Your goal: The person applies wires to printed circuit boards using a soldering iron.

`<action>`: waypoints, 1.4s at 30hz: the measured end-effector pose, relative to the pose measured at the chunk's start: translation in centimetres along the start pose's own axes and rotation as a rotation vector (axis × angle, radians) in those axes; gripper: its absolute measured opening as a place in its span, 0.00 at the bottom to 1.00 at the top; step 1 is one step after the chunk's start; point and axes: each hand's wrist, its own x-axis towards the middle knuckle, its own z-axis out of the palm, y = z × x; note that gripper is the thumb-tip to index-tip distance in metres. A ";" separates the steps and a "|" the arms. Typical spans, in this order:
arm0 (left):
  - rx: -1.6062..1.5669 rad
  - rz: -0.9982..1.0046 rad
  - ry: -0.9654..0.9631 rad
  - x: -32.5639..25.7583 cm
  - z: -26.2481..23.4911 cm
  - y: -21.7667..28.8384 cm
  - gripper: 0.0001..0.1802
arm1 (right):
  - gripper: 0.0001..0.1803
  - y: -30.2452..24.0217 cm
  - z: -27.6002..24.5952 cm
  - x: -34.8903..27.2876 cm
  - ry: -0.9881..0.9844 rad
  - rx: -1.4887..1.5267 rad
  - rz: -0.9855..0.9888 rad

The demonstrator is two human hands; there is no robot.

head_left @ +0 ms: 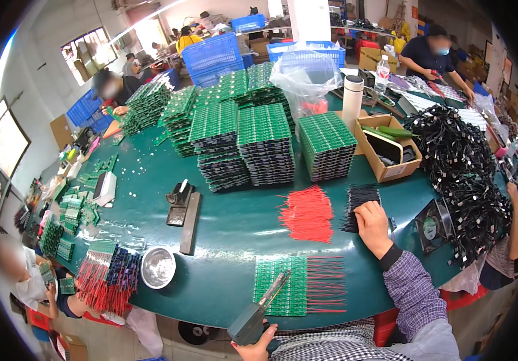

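Note:
My left hand (257, 348) is closed round the grip of a grey-green soldering gun (248, 323). Its long metal tip slants up over a green circuit board panel (298, 283). Red wires (328, 284) stick out in a row from the panel's right edge. Farther right, my right hand (372, 225) rests on a pile of short black wires (361, 195), fingers curled in a pinch; what lies between the fingertips is hidden. Just left of that pile is a heap of loose red wires (310, 212).
Tall stacks of green circuit boards (265, 144) stand behind the wires. A cardboard box (394, 171), a white bottle (352, 99) and a mound of black cables (460, 174) are at right. Left are a metal bowl (158, 268) and a soldering iron stand (179, 207). Other people sit around the table.

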 end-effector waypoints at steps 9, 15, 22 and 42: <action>-0.168 -0.099 -0.069 0.3 -0.9 1.4 0.12 | 0.06 -1.0 -0.4 -0.1 0.041 0.013 -0.028; -0.383 -0.212 -0.009 -0.3 -0.6 0.1 0.13 | 0.06 -1.0 0.1 -0.4 0.013 0.002 -0.033; -0.408 -0.247 0.019 -1.2 -1.1 -0.1 0.13 | 0.05 -1.3 0.0 0.0 0.004 0.054 -0.022; -0.821 -0.382 -0.048 0.0 -1.4 1.7 0.12 | 0.09 -7.6 -4.6 -1.1 -0.089 0.348 0.055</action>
